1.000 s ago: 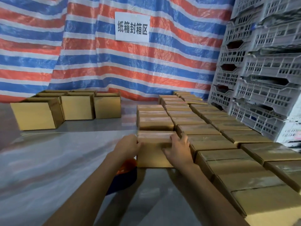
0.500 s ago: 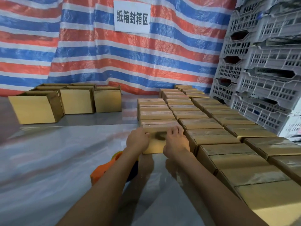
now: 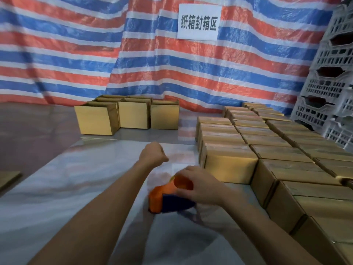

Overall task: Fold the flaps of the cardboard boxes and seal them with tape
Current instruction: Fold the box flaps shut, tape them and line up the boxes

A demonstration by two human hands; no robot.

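Your right hand (image 3: 200, 188) grips the tape dispenser (image 3: 162, 199); your left hand (image 3: 152, 155) is fisted, empty (slightly blurred). Many sealed boxes (image 3: 229, 165) line the table (image 3: 76, 188). The open boxes (image 3: 131, 115) beyond await taping.

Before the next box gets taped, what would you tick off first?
1. Tape dispenser in hand: ok, the right hand grips it.
2. Left hand free: ok, curled, holding nothing.
3. Open boxes waiting: ok, a group stands at the far left.
4. Sealed boxes lined up: ok, neat rows on the right.
5. Tape left on the roll: cannot tell.
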